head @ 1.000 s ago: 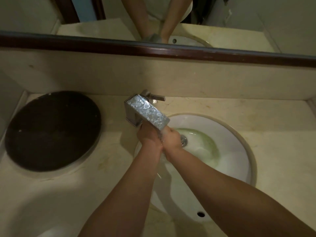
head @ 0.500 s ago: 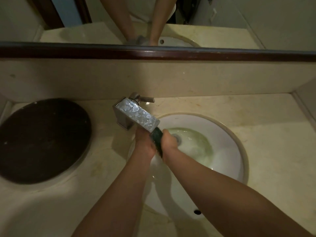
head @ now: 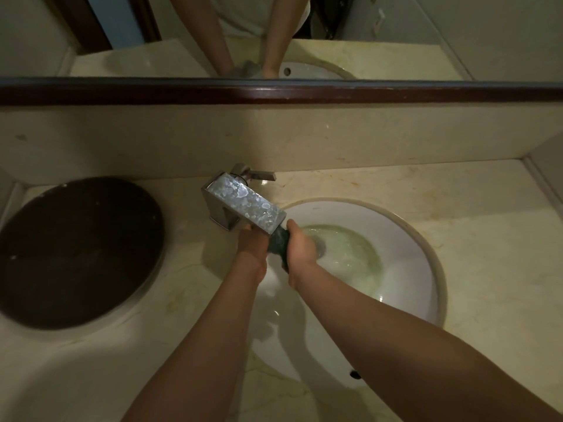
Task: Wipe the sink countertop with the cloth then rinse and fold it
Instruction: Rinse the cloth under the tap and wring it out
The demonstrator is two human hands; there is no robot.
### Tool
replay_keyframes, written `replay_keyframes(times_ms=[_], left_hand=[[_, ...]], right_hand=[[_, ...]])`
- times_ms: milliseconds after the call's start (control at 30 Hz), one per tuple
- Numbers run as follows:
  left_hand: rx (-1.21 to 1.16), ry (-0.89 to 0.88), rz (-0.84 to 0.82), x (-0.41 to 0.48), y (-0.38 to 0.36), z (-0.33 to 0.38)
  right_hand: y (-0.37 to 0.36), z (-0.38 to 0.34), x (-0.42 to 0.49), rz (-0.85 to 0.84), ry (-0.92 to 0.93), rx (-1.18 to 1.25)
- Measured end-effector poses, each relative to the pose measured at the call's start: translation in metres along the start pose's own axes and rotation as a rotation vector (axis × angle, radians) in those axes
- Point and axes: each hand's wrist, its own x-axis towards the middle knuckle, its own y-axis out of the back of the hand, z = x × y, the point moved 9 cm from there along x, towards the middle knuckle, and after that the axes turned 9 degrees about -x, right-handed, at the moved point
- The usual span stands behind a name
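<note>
**Cloth held under faucet, both hands engaged**

While both hands close on it, the left hand (head: 253,248) and right hand (head: 300,248) grip the dark cloth (head: 279,242) (bunched between them) beneath the faucet (head: 243,202), over the sink (head: 405,239) holding greenish water, countertop (head: 487,239) around.

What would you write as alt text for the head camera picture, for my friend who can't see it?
Two bare hands, left hand and right hand, squeeze a dark cloth under a spotted metal faucet over a white sink holding greenish water. A dark round lid lies to the left on the beige countertop, below a mirror.
</note>
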Motion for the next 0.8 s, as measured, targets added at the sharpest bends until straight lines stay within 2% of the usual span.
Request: replay_keyframes(times_ms=[100,233,333,433,567,700,800], left_hand=[[-0.074,-0.013,0.024,0.002,-0.002,-0.008],[-0.229,-0.047,-0.094,-0.002,-0.018,-0.004],[-0.221,-0.044,-0.130,0.001,-0.025,0.000],[-0.362,0.000,-0.072,0.008,-0.020,-0.001],[-0.315,-0.055,-0.053,0.006,-0.021,0.003],[-0.278,-0.077,0.003,0.007,-0.019,0.007],[-0.341,-0.054,0.035,0.006,-0.018,0.005]], right_hand=[[-0.005,0.005,-0.001,0.000,0.003,0.038],[-0.002,0.015,-0.001,0.005,-0.061,0.114],[0.008,0.005,0.003,0.104,0.008,0.035],[0.011,-0.007,0.005,0.192,0.082,-0.099],[0.011,-0.019,0.006,0.148,0.200,-0.290],[0.010,-0.021,0.009,0.117,0.183,-0.368],[0.009,-0.023,0.008,0.129,0.199,-0.434]])
